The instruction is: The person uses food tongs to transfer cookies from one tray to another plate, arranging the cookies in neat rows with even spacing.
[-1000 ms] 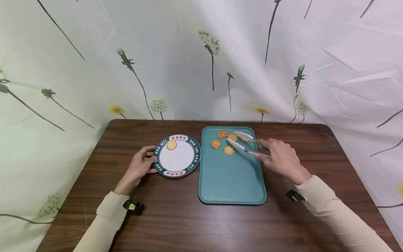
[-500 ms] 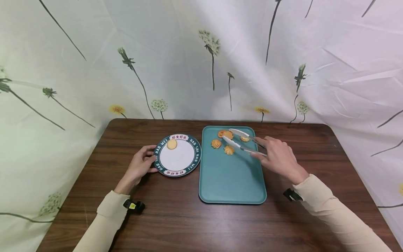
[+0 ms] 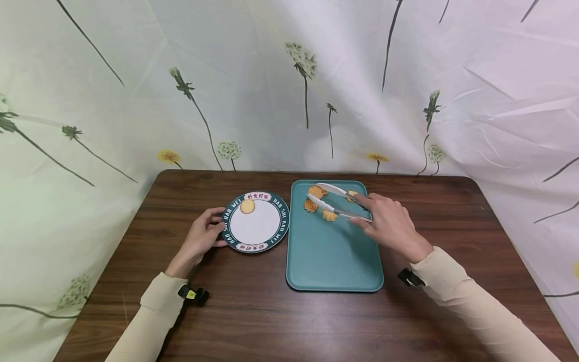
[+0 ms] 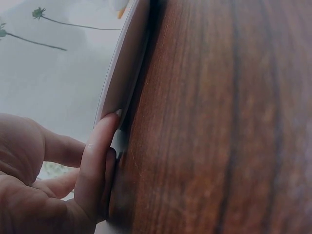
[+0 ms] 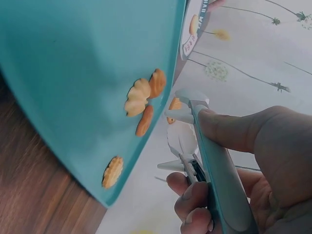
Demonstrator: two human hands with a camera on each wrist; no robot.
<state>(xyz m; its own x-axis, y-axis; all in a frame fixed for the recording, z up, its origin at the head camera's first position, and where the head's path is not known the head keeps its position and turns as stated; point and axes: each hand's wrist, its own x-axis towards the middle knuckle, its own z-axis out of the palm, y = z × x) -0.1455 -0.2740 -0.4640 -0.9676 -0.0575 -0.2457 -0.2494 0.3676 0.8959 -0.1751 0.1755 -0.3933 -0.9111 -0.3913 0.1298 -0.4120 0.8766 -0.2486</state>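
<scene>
My right hand (image 3: 390,223) grips metal tongs with white tips (image 3: 332,189), also large in the right wrist view. Between the tips is a round cookie (image 3: 315,191), held above the tray and partly covering a pretzel-shaped cookie. Under them on the teal tray (image 3: 334,261) lie a swirl cookie (image 3: 309,206) and a flower-shaped cookie (image 3: 329,216); another cookie (image 3: 351,196) shows behind the tongs. My left hand (image 3: 202,235) holds the left rim of a white plate (image 3: 253,229) with a dark green border. In the left wrist view, one finger (image 4: 97,156) presses against the rim.
One pale round cookie (image 3: 247,206) lies on the plate near its far rim. Plate and tray stand side by side on a dark wooden table (image 3: 253,311). A white cloth (image 3: 253,100) printed with dandelions hangs behind the far edge.
The right hand has moved left with the tongs, carrying the round cookie left across the pretzel-shaped one and toward the plate. The left hand and plate stay where they were.
</scene>
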